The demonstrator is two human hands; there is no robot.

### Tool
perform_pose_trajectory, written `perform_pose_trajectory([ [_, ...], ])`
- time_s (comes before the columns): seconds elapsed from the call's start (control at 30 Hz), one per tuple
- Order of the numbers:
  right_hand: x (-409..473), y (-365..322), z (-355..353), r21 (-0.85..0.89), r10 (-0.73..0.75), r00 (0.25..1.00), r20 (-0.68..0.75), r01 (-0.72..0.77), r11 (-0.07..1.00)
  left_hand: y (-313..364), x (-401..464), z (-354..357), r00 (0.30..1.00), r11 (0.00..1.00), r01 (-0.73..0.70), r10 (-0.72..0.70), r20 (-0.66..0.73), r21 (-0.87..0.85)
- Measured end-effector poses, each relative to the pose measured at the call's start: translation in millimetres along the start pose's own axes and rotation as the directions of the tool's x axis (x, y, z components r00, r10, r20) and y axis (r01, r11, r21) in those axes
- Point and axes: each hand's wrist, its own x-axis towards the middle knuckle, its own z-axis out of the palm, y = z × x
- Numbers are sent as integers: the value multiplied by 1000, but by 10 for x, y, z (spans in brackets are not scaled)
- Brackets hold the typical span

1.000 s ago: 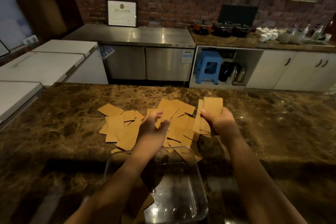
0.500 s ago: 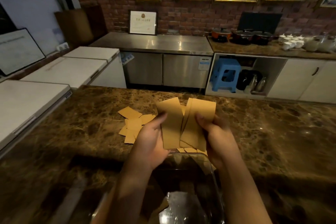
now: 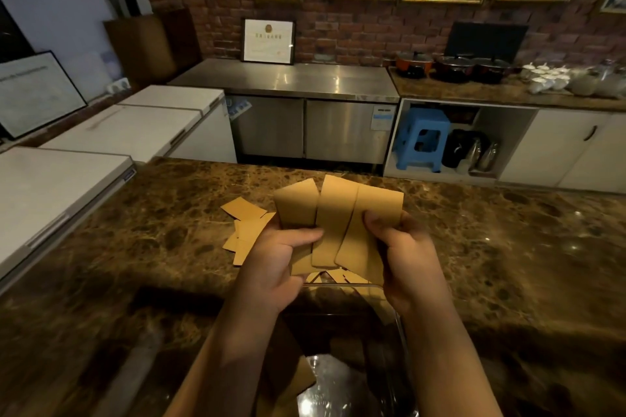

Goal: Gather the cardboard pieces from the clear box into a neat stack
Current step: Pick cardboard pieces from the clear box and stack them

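Note:
Both hands hold a fan of tan cardboard pieces [image 3: 338, 213] upright above the marble counter. My left hand [image 3: 281, 261] grips the left piece with thumb across its lower face. My right hand [image 3: 403, 254] pinches the right pieces, thumb on the front. More loose cardboard pieces [image 3: 247, 227] lie scattered on the counter to the left, partly hidden behind my left hand. The clear box [image 3: 399, 332] sits just below my hands at the near edge, with a few pieces [image 3: 298, 379] still inside it.
The brown marble counter [image 3: 491, 247] stretches wide on both sides. White chest freezers [image 3: 67, 186] stand to the left. Beyond are a steel cabinet [image 3: 305, 105], a blue stool [image 3: 423, 142] and pots [image 3: 454, 68] on the back counter.
My left hand picked a piece from the pile and brought it to the bundle in my right hand. Both hands now hold the fanned pieces higher and closer to me.

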Motion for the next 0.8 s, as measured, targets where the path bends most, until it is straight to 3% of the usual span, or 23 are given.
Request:
perform_pose_trajectory([
  [0.13,-3,24,25,34,10,999,-31,-8,999,3,30,20,990,999,-22,25,-141,24],
  [0.23,-26,38,54,-2,-56,996,-69,56,998,-30,9,46,969,987,-74,105,-224,142],
  [0.33,-100,70,141,-301,-295,951,-88,257,918,-93,-3,106,958,920,-123,208,-199,373],
  [0.4,-157,89,222,-365,-378,926,-16,347,864,-126,-21,178,969,905,-81,170,-178,418],
  [0.47,-189,88,295,-281,-327,942,76,335,899,-129,-50,257,996,957,28,-2,-91,288],
  [0.57,-169,48,265,-124,-172,978,121,187,975,-130,-21,206,985,986,160,-162,-57,-37],
  [0.67,-108,-32,129,-20,-79,996,40,80,997,-109,6,88,984,972,159,-170,-54,-173],
  [0.8,-40,-79,-24,66,-67,998,-7,67,996,-101,-2,65,990,975,133,-124,61,-178],
])
